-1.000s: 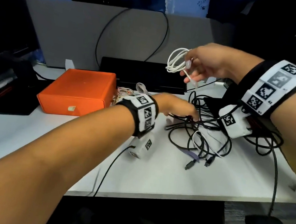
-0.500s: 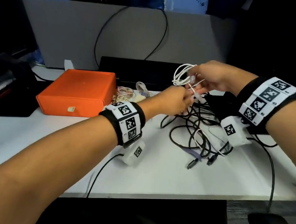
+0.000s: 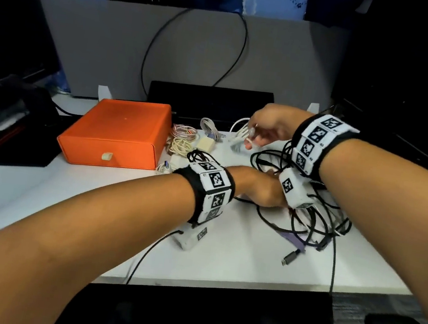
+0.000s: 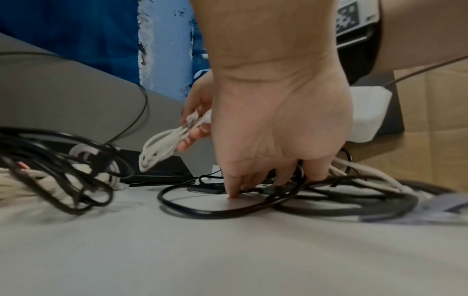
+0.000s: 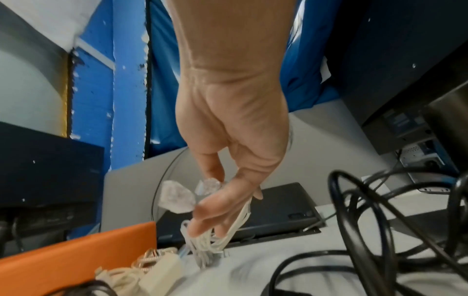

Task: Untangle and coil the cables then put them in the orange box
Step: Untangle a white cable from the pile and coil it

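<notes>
A: What is held by the right hand (image 3: 266, 127)?

B: A coiled white cable (image 5: 215, 236) is pinched between its thumb and fingers, just above the bench (image 3: 221, 260), near the small coiled cables (image 3: 183, 141) laid beside the orange box (image 3: 118, 133).

A: And the left hand (image 4: 276, 128)?

B: Its fingers (image 4: 234, 185) are curled down into the tangle of black cables (image 4: 228, 210); a loop is hooked by them, and the bench is touched by one fingertip.

A: Where is the box seen?

B: It is seen shut on the bench, left of both hands, apart from the tangle.
</notes>
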